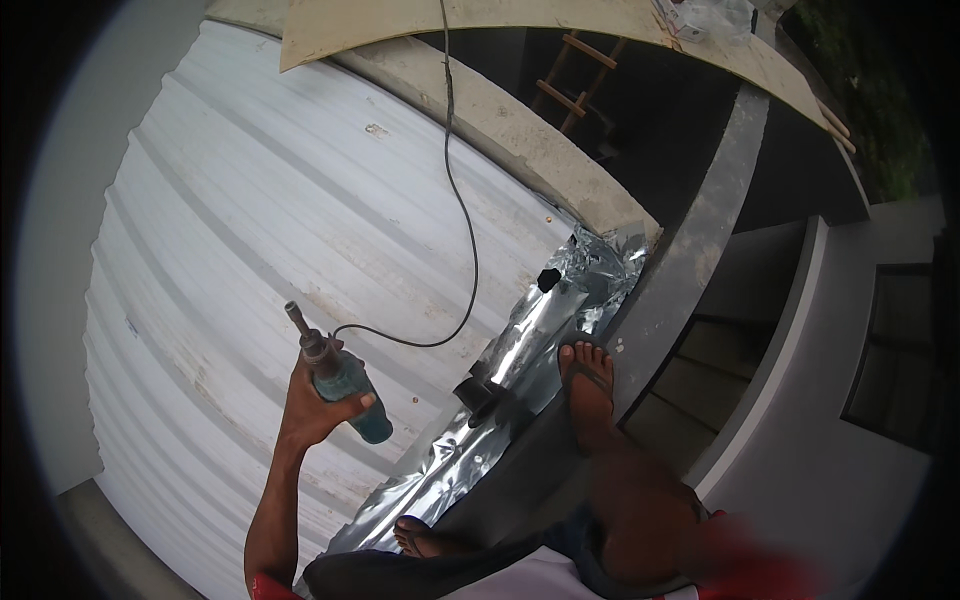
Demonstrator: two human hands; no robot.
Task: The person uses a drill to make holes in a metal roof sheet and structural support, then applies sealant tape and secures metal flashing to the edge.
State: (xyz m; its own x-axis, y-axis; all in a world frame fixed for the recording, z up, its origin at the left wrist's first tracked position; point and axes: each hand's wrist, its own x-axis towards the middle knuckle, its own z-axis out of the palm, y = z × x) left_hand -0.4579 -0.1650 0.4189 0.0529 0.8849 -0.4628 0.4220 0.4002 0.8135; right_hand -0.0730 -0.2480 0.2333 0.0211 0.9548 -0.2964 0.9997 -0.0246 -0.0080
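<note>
Head view: a teal corded power tool (343, 380) is in the left hand (310, 408), held above the white ribbed roofing sheet (250, 215), its narrow metal nose tilted up and to the left; the hand is closed around the body, thumb across the near side, the other fingers mostly hidden behind it; whether a finger presses a switch cannot be told. The right hand lies outside the picture; only a red blur (770, 562), too smeared to make out, shows at the lower right. A dark cable (468, 220) loops from the tool across the sheet and is cut off at the top edge; right of the tool a black cylindrical object (478, 396), its kind unclear, rests on crinkled silver foil (535, 325); the sandalled right foot (587, 372) stands beside the foil, the left foot (428, 541) partly covered by dark clothing; beyond, a wooden ladder (577, 88) fades into shadow, its top hidden by a pale board (380, 25).
</note>
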